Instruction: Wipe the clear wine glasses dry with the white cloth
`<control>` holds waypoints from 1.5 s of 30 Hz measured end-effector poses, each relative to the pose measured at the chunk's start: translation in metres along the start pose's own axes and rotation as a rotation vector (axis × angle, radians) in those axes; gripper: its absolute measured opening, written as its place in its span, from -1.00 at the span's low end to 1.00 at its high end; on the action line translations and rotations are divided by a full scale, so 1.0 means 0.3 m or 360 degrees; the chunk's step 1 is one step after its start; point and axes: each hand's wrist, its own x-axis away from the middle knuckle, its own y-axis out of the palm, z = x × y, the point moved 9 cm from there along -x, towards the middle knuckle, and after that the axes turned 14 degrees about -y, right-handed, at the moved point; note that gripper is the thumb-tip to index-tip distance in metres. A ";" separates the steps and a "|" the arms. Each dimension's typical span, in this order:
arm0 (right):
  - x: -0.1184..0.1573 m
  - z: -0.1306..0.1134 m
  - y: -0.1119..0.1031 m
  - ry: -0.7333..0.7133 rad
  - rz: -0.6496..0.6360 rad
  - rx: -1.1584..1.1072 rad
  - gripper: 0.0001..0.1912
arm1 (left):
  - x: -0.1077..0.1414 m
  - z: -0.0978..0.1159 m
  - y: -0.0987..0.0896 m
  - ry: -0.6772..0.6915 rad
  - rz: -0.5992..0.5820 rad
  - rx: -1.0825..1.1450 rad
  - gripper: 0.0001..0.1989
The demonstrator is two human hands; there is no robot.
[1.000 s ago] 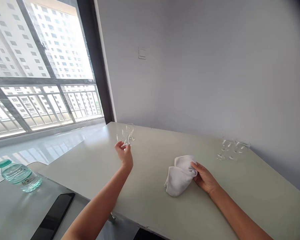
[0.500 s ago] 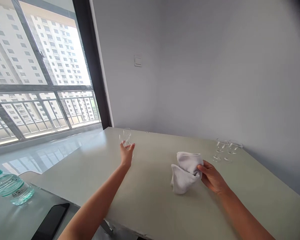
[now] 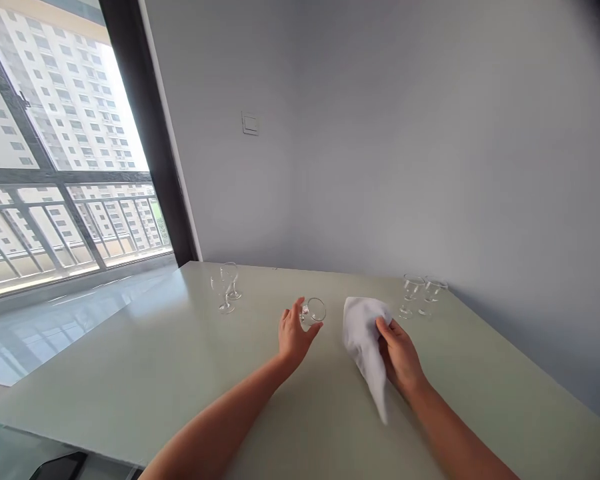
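My left hand (image 3: 296, 333) is closed round a small clear glass (image 3: 316, 311), which is tipped with its round rim turned to the right. My right hand (image 3: 401, 355) grips a white cloth (image 3: 366, 333) by its right side, and one corner of the cloth hangs down to a point. A narrow gap separates the glass from the cloth. Two stemmed glasses, a nearer one (image 3: 222, 291) and a farther one (image 3: 234, 283), stand upright at the table's far left.
Two more stemmed glasses, one (image 3: 410, 293) beside another (image 3: 431, 297), stand at the back right of the pale table (image 3: 180, 373). A dark phone (image 3: 60, 467) lies at the lower left, near a sliver of a green-capped bottle. Walls border the back.
My left hand has come from the far-left glasses to the middle, bringing a glass. The cloth in my right hand has turned and now hangs lower. The view has swung to the right.
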 end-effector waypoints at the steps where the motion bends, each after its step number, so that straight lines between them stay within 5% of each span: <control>1: 0.010 -0.001 0.022 -0.0038 -0.0004 -0.0030 -0.72 | 0.015 0.010 0.010 0.0069 -0.0004 -0.0078 -0.42; 8: 0.124 -0.054 0.255 -0.0353 -0.0748 0.0246 -0.57 | 0.088 0.065 0.036 0.0355 -0.0140 -0.0187 -0.44; 11: 0.140 -0.040 0.271 -0.0387 -0.0903 0.0551 -0.55 | 0.106 0.066 0.043 0.0394 -0.0197 -0.0303 -0.46; 17: 0.149 0.034 0.274 -0.0408 -0.1233 0.0878 -0.83 | 0.193 0.128 0.100 0.0987 -0.0516 -0.0671 -0.48; 19: 0.145 0.056 0.270 -0.0336 -0.1209 0.0812 -0.82 | 0.198 0.140 0.100 0.1084 -0.0523 -0.0762 -0.50; 25: 0.113 0.102 0.199 0.0351 -0.0667 0.0038 -0.70 | 0.178 0.192 0.022 0.1256 -0.0062 -0.0792 -0.53; 29: 0.124 0.042 0.216 0.0273 -0.0941 0.0081 -0.65 | 0.145 0.163 0.016 0.1099 -0.0265 -0.0631 -0.49; 35: 0.139 0.005 0.254 0.0030 -0.1156 0.0309 -0.85 | 0.107 0.095 0.073 0.0555 -0.1016 -0.0418 -0.50; 41: 0.098 0.111 0.183 0.0414 -0.0583 -0.0073 -0.72 | 0.139 0.177 0.023 0.0991 -0.0369 -0.0723 -0.47; 45: 0.107 0.099 0.204 0.0371 -0.0863 -0.0044 -0.68 | 0.110 0.127 0.046 0.0737 -0.0658 -0.0603 -0.52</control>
